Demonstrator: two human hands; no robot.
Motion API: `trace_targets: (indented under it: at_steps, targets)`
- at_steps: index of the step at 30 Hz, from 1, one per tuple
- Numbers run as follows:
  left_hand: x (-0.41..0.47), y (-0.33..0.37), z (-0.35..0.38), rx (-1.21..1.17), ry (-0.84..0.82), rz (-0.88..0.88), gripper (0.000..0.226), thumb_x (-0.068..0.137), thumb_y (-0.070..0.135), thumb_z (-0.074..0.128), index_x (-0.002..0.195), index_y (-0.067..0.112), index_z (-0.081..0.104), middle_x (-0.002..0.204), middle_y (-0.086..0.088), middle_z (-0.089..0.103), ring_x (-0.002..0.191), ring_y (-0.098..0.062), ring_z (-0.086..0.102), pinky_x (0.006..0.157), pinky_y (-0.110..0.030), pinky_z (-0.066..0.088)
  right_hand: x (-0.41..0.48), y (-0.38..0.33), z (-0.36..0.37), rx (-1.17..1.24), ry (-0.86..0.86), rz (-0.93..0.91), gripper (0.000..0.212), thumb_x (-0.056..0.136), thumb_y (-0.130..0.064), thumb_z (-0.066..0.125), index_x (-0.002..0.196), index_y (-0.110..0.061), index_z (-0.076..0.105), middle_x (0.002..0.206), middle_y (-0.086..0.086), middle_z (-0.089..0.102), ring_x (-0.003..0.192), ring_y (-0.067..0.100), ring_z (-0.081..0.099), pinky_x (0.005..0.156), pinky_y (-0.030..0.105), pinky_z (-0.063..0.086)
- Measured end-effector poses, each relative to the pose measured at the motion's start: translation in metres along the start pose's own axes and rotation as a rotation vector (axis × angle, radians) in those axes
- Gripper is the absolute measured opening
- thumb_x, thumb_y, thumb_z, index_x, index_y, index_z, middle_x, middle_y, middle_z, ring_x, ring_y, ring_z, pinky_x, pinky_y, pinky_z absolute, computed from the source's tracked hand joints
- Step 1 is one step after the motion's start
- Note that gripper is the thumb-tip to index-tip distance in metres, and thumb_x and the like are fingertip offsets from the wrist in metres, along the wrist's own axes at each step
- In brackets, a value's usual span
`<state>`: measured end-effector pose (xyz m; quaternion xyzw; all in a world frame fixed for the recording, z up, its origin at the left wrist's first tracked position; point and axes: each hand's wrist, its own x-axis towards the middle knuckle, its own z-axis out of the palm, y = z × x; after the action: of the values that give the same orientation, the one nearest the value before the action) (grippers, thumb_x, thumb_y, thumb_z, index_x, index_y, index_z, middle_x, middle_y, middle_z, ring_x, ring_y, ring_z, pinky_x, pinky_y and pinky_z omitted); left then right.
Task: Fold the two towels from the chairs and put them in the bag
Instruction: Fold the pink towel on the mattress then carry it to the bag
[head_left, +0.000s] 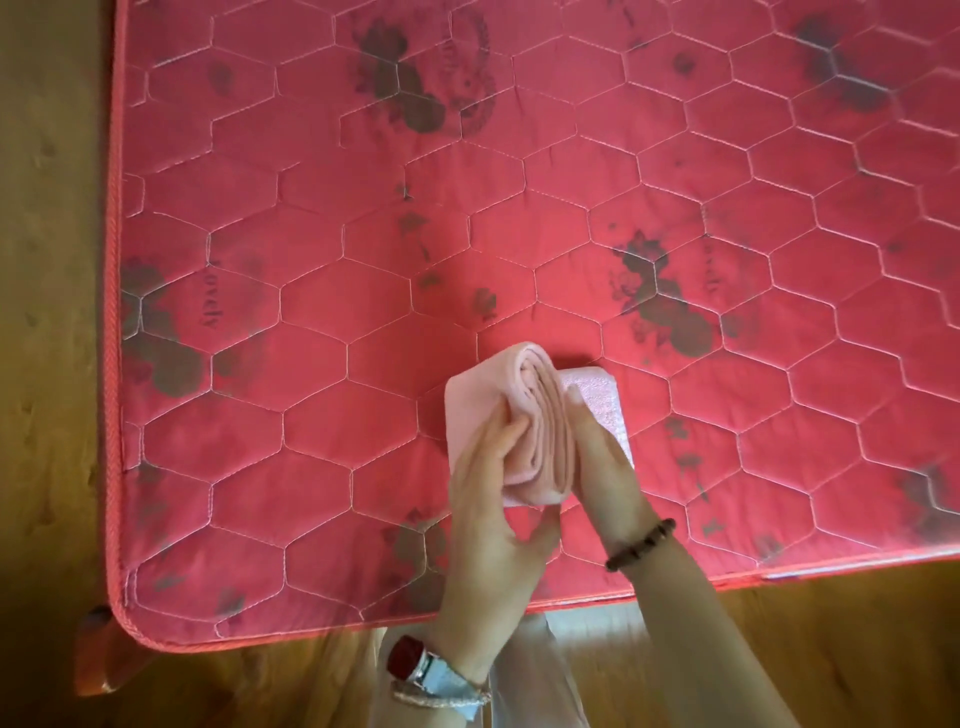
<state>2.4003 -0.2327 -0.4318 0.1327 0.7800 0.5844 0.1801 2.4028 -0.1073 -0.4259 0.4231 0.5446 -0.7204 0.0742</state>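
The folded towel (540, 410) lies with its long axis straight ahead, between the hands: left hand (488, 509) grips its near end, right hand (608, 467) presses flat-fingered against its side

A folded pink towel (540, 421) lies on a red quilted mattress (363, 249) stitched in hexagons, near its front edge. The left hand (488, 514) holds the towel, fingers (498, 436) on its left side and thumb at its near end. The right hand (605, 467) presses straight fingers along its right side, over a paler textured towel (602, 395). Wooden floor (52, 260) surrounds the mattress.
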Motion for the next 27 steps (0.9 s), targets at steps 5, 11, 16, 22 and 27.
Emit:
trace_targets:
  at_steps: [5, 11, 16, 22, 27]
  targets:
    - [0.001, -0.006, 0.020, 0.200, -0.264, 0.060, 0.105, 0.073, -0.009, 0.064, 0.156, 0.034, 0.017, 0.166, 0.009, 0.019, 0.154, -0.014, 0.014, 0.125, -0.054, 0.009, -0.011, -0.008, -0.024, -0.192, 0.132, -0.120, 0.021, 0.090, -0.029, 0.068, 0.101, -0.013, 0.063, 0.083, -0.007, 0.067, 0.071, -0.001, 0.061, 0.064, 0.012, 0.047]
    - [0.003, -0.006, 0.020, -0.017, -0.362, -0.081, 0.081, 0.081, -0.016, 0.048, 0.153, 0.019, 0.032, 0.162, 0.011, 0.030, 0.153, -0.009, 0.019, 0.123, -0.042, 0.024, -0.004, 0.011, -0.050, -0.361, 0.248, -0.158, 0.005, 0.096, -0.017, 0.056, 0.099, -0.014, 0.057, 0.078, -0.004, 0.058, 0.067, 0.007, 0.052, 0.056, 0.015, 0.040]
    - [0.023, -0.033, 0.014, 0.362, -0.206, 0.167, 0.062, 0.088, -0.017, 0.045, 0.143, 0.012, 0.049, 0.158, 0.002, 0.039, 0.152, -0.014, 0.025, 0.124, -0.046, 0.021, 0.011, 0.027, -0.064, -0.454, 0.314, -0.158, 0.003, 0.098, -0.019, 0.052, 0.099, -0.018, 0.051, 0.071, -0.016, 0.047, 0.061, -0.006, 0.047, 0.058, 0.012, 0.033]
    - [0.042, -0.068, 0.011, 0.773, -0.286, 0.273, 0.055, 0.104, 0.025, 0.035, 0.158, 0.019, 0.024, 0.167, 0.002, 0.016, 0.155, -0.015, 0.009, 0.126, -0.046, 0.009, 0.032, 0.041, -0.069, -0.473, 0.466, -0.132, 0.052, 0.094, -0.019, 0.059, 0.143, -0.020, 0.042, 0.110, -0.004, 0.056, 0.104, 0.018, 0.055, 0.087, 0.031, 0.044]
    - [0.048, -0.082, 0.023, 0.887, -0.319, 0.241, 0.061, 0.104, 0.046, 0.029, 0.158, 0.019, 0.022, 0.167, 0.002, 0.014, 0.155, -0.015, 0.008, 0.126, -0.045, 0.008, 0.036, 0.048, -0.061, -0.948, 0.632, -0.578, 0.055, 0.091, -0.004, 0.055, 0.144, -0.012, 0.043, 0.147, 0.007, 0.045, 0.135, 0.025, 0.040, 0.112, 0.038, 0.030]
